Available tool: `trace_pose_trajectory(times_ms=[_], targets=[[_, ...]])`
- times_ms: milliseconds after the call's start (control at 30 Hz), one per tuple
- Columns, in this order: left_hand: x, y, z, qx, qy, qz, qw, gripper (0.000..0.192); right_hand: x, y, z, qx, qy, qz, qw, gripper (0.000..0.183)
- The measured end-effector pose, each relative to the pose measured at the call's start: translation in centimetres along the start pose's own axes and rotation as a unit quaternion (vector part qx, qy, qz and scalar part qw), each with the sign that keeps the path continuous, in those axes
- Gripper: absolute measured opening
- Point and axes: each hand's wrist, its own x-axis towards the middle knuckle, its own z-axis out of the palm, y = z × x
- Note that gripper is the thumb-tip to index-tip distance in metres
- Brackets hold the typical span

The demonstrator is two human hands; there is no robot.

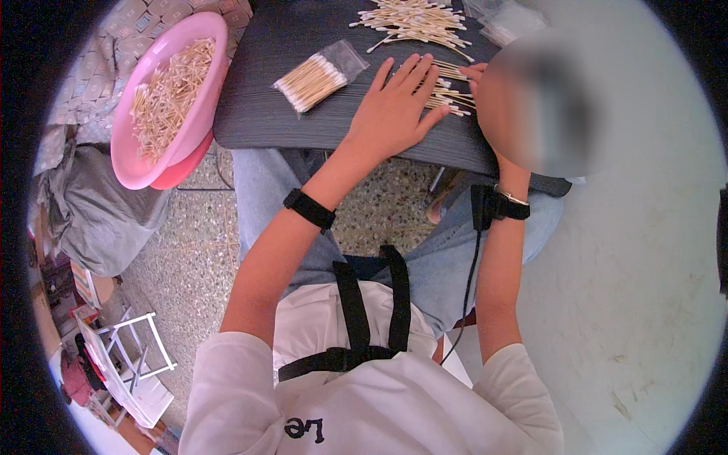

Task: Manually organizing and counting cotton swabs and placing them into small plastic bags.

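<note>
My left hand (392, 116) lies palm down with its fingers spread over a small row of cotton swabs (452, 99) on the dark wood-grain table (256, 122). Part of that row is hidden beneath the fingers. At the right ends of these swabs is my right hand (490, 111), its fingertips close to the sticks. A blur covers much of this hand, so its grip cannot be made out. Left of my left hand, a clear plastic bag (315, 78) filled with aligned cotton swabs rests flat. Beyond both hands spreads a loose heap of cotton swabs (421, 23).
A pink plastic basin (215, 85) full of loose cotton swabs (173, 99) stands left of the table, over a red item (185, 168). Clear plastic bags (512, 20) lie at the far right. A black cable (471, 284) hangs from my right wristband. A white wall (625, 256) borders the right side.
</note>
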Motion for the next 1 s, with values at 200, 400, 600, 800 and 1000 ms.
trace_pose_trajectory(times_ms=[200,400,600,800,1000], targets=[[0.1,0.1,-0.1,0.037,0.003,0.004,0.999,0.065,-0.3,-0.9,0.5,0.014,-0.046,-0.034,0.998,0.020],[0.2,0.2,0.0,0.012,0.005,0.003,1.000,0.064,0.3,-0.7,1.0,-0.004,-0.042,-0.007,0.999,0.018],[0.1,0.1,0.0,0.023,0.002,0.008,1.000,0.063,0.3,-0.6,1.7,0.000,-0.041,0.016,0.999,0.016],[0.1,0.1,0.1,-0.034,0.041,-0.001,0.999,0.059,0.3,-0.8,1.8,-0.024,-0.042,0.022,0.999,0.014],[0.5,0.0,-0.5,-0.069,0.104,-0.004,0.992,0.045,-0.1,-0.8,1.0,-0.018,-0.044,0.045,0.998,0.015]])
